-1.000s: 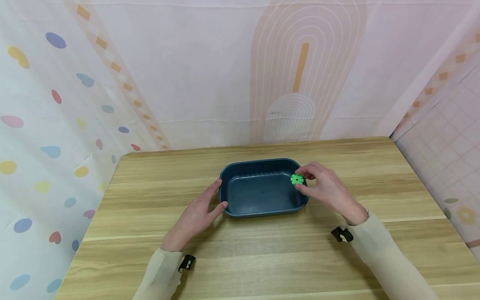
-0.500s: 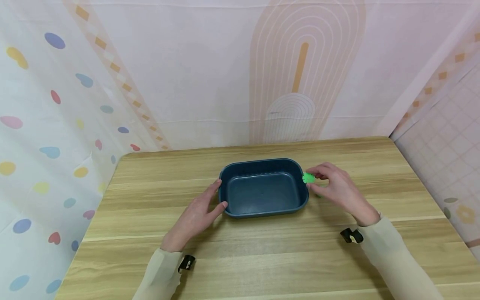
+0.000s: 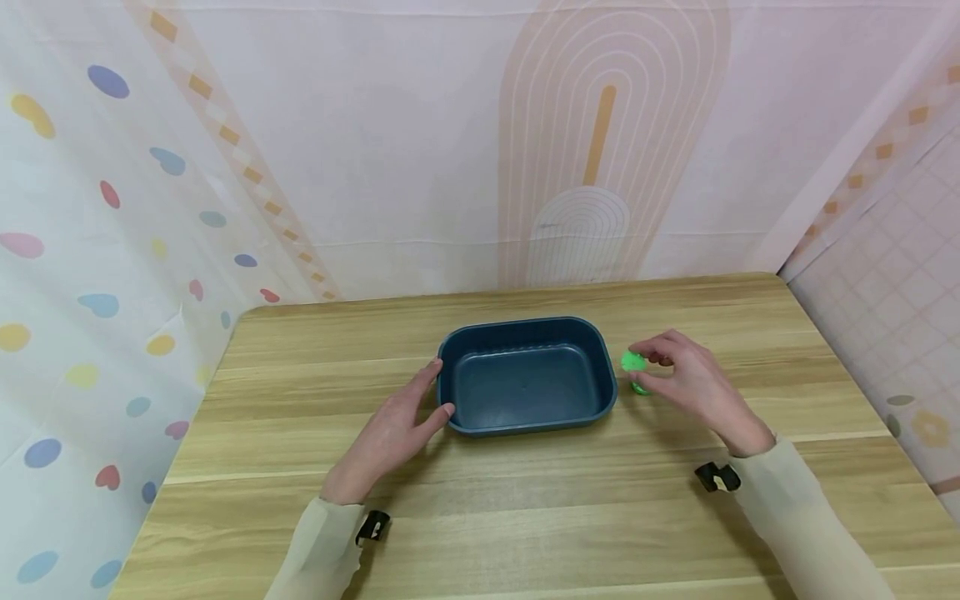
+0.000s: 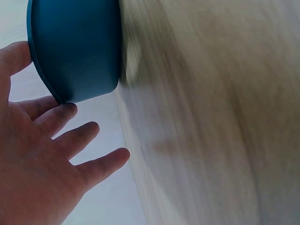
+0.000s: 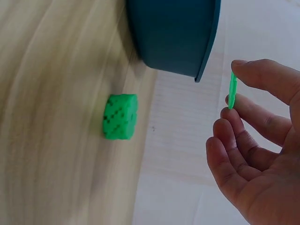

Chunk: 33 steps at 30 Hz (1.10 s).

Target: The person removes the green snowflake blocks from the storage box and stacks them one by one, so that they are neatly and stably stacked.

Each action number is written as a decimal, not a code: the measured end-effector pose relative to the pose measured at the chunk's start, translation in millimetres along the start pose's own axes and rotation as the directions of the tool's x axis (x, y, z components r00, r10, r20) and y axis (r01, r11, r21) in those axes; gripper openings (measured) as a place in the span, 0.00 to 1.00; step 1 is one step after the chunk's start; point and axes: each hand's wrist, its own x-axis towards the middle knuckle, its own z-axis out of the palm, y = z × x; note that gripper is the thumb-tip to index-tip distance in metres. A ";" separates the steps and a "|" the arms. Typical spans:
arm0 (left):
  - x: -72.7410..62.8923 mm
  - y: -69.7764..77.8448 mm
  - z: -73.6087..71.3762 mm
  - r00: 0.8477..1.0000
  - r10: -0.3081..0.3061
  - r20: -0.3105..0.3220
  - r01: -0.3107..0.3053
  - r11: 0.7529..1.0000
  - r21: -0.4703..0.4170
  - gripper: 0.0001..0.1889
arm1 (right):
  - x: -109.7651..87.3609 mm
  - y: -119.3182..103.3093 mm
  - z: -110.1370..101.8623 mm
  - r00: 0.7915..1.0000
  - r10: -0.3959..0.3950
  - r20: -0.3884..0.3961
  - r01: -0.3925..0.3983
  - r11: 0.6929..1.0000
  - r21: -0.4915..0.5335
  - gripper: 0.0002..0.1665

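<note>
A dark blue plastic bin (image 3: 525,387) with rounded corners sits on the table. My left hand (image 3: 393,429) rests at its left end, fingers fairly straight and spread, thumb and fingertips touching the rim. The left wrist view shows the lower fingers of this hand (image 4: 51,145) free of the bin. To the right of the bin, my right hand (image 3: 686,375) pinches a thin green notched disc (image 5: 232,89) by its edges between thumb and forefinger. Below it, a short stack of similar green discs (image 5: 120,116) stands on the table, partly hidden by the hand in the head view.
A wood-grain table (image 3: 480,517) spreads under both hands, its far edge close to a patterned curtain (image 3: 405,150). Black clips (image 3: 717,477) sit at both sleeve cuffs.
My right hand has moved right with the green disc, from over the bin's right end to above the stack. The disc has tipped flatter. My left hand and the bin have stayed put.
</note>
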 end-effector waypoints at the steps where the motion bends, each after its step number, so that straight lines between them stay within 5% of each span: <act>1: 0.1 0.0 0.1 1.000 0.000 0.000 0.000 1.000 0.001 0.40 | -0.6 1.1 -0.1 1.000 0.005 0.002 -0.005 1.000 -0.001 0.20; 33: 0.3 -1.9 0.7 1.000 -0.005 0.003 0.005 1.000 0.005 0.40 | -5.0 25.2 1.5 0.996 0.053 0.074 -0.054 0.999 0.005 0.20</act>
